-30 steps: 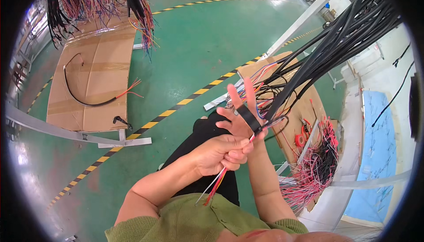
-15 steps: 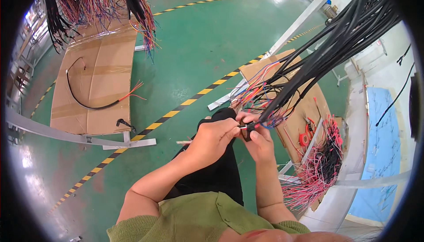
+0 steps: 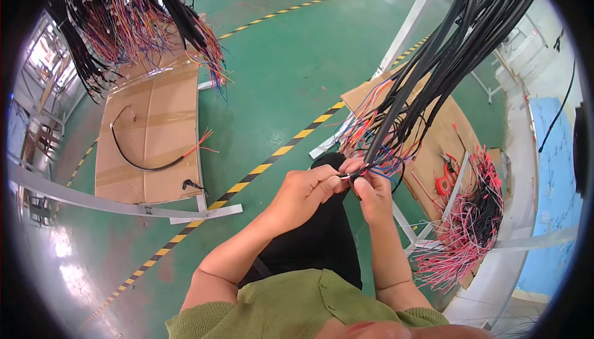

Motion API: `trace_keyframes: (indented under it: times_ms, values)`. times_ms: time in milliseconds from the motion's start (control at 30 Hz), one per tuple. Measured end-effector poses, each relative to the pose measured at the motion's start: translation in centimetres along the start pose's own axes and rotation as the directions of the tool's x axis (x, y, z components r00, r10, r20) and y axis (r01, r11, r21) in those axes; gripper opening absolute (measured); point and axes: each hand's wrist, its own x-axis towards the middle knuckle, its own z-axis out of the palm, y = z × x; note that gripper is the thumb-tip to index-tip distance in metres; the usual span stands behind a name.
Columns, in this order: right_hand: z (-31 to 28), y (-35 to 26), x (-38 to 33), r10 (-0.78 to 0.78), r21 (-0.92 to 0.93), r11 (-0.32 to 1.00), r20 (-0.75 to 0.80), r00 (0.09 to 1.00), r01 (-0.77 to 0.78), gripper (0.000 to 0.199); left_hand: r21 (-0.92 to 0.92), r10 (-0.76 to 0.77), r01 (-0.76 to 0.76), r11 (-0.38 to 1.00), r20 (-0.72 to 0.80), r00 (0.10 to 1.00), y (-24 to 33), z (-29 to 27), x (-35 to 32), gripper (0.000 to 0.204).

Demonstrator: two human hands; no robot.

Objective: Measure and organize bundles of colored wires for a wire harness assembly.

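Over my lap, both hands meet at the lower end of a bundle of black sheathed cables [image 3: 427, 70]. My left hand [image 3: 309, 193] is closed in a pinch, thumb against fingertips, on a thin wire whose short white stretch shows between the hands. Close beside it, the fingers of my right hand [image 3: 373, 195] are closed round a black cable end, partly hidden by the thumb. Loose coloured wires [image 3: 365, 130], orange, blue and red among them, fan out just beyond my fingers.
Right of my hands, a cardboard-topped stand [image 3: 433, 128] carries a red tape roll [image 3: 443, 185], red-handled pliers [image 3: 451, 164] and a heap of red-black wires [image 3: 467, 224]. Another cardboard top [image 3: 167, 128] at left holds one black cable [image 3: 133, 161]. Wire bundles [image 3: 133, 17] hang at far left.
The view has shifted, so the surroundings sit farther right and lower. The dark piece between my hands shows less now, with my right fingers curled more closely around it.
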Motion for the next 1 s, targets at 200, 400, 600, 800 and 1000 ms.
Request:
trace_keyframes:
  times_ms: [200, 400, 600, 800, 1000]
  values:
    - [-2.2, -0.5, 0.8, -0.042, -0.163, 0.983, 0.238, 0.97, 0.083, 0.036, -0.535, -0.318, 0.439, 0.721, 0.308, 0.897, -0.9, -1.1, -0.1, 0.031]
    - [0.0, 0.9, 0.7, 0.007, -0.088, 0.996, -0.005, 1.0, -0.008, 0.064, -0.4, -0.314, 0.345, 0.849, 0.143, 0.939, -0.5, -0.7, 0.3, 0.029]
    - [2.7, 1.6, 0.9, -0.105, -0.107, 0.991, -0.215, 0.971, 0.084, 0.047, -0.065, -0.146, 0.14, 0.988, -0.117, 0.982, -0.8, 1.0, -0.1, 0.022]
    - [3.2, 1.7, 0.1, -0.076, 0.033, 0.996, -0.273, 0.959, 0.088, 0.023, -0.136, -0.178, 0.162, 0.977, -0.118, 0.977, -0.4, 1.4, -0.3, 0.021]
    - [3.0, 1.7, -0.4, -0.117, -0.086, 0.991, -0.227, 0.967, 0.1, 0.017, 0.002, -0.126, 0.127, 0.992, -0.133, 0.983, -0.6, 1.2, -0.4, 0.023]
